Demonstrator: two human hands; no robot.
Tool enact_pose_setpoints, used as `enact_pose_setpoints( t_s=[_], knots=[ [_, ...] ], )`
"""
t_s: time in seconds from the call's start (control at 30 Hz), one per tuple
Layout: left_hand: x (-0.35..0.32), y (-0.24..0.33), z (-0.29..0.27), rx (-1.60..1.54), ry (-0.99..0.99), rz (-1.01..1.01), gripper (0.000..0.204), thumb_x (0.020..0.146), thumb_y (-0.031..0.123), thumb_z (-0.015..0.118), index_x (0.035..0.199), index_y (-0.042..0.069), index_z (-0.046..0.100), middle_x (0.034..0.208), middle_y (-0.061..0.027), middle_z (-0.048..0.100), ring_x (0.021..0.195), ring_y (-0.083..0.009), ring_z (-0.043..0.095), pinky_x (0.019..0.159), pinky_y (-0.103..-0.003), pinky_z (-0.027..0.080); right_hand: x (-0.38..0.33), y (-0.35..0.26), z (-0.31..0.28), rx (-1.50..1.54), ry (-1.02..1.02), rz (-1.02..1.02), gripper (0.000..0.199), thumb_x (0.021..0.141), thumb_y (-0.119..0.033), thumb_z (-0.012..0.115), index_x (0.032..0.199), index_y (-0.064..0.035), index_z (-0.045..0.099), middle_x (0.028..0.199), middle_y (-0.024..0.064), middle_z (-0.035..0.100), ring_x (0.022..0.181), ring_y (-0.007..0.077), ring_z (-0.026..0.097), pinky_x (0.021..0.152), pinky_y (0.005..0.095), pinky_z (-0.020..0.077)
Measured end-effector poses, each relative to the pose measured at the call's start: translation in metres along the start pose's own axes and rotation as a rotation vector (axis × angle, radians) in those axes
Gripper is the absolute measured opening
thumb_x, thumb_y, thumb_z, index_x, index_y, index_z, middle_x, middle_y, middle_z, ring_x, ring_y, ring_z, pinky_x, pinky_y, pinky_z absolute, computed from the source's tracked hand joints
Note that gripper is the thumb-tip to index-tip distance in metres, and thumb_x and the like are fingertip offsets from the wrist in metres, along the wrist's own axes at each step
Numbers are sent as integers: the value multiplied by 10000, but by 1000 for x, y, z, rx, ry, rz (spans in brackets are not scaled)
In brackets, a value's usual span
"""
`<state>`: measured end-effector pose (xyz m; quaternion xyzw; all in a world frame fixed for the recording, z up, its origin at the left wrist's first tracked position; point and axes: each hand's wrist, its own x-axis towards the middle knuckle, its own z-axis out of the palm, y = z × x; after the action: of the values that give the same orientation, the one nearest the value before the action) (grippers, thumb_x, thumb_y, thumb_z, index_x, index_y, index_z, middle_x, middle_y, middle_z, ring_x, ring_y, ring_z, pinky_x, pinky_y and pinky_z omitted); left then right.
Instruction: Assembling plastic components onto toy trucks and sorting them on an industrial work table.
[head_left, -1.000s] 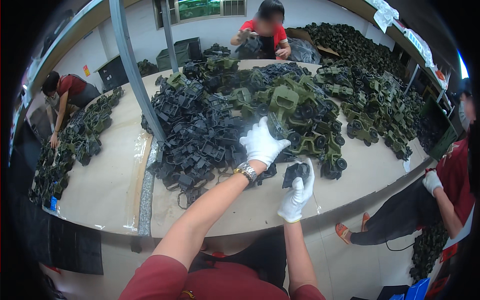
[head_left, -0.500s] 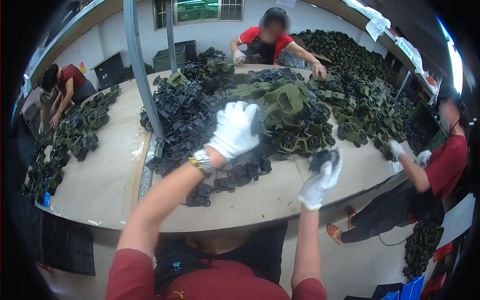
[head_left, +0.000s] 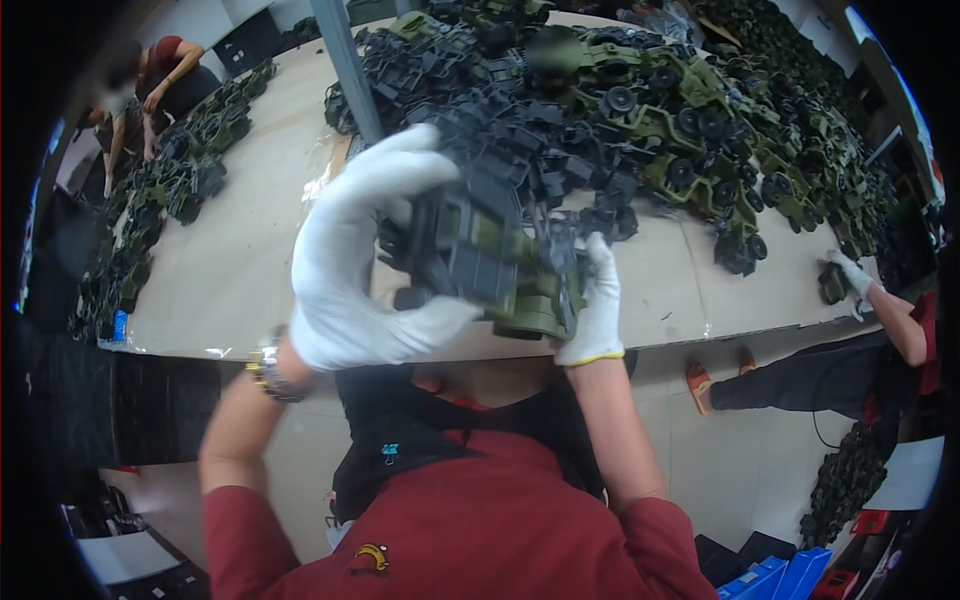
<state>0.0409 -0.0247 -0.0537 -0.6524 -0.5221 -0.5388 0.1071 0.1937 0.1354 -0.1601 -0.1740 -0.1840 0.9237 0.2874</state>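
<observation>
Two gloved hands, one toy vehicle (head_left: 540, 314) between them, green with dark grey parts, held up over the near edge of the table (head_left: 655, 290). Half a second ago the left hand (head_left: 335, 270) was out at the heap and the right hand (head_left: 597, 312) had a dark piece off to the right; both are now drawn in close to the body. Work has shifted, I judge, from picking to handling.

Right hand: closed on the vehicle's right side. Left hand: thumb and fingers curved wide around its left, a gap at the palm; blur, cannot tell whether it grips.

Beyond: heap of dark grey parts (head_left: 480, 130), green toy vehicles (head_left: 690, 120) to its right, metal post (head_left: 345, 70) at its left. Far right, a co-worker's gloved hand (head_left: 852, 272) near the table edge.
</observation>
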Motion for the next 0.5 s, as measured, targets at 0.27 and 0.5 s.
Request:
enact_pose_setpoints(
  t_s=[0.27, 0.5],
  knots=[
    [-53, -18, 71, -1132, 560, -844, 611, 826, 181, 828, 1349, 42, 544, 1113, -45, 680, 1054, -158, 638, 978, -336, 509, 8, 52, 13, 60, -48, -87, 438, 979, -439, 574, 1264, -108, 598, 1197, 67, 641, 1110, 226, 624, 980, 398, 503],
    [-83, -40, 69, -1024, 477, -932, 417, 873, 25, 747, 1264, 42, 603, 1157, -60, 686, 1005, -145, 666, 914, -291, 542, -20, 6, 7, -1241, -28, -980, 588, 766, -147, 753, 1317, -18, 595, 1287, 153, 566, 1100, 279, 615, 927, 387, 522]
  ],
)
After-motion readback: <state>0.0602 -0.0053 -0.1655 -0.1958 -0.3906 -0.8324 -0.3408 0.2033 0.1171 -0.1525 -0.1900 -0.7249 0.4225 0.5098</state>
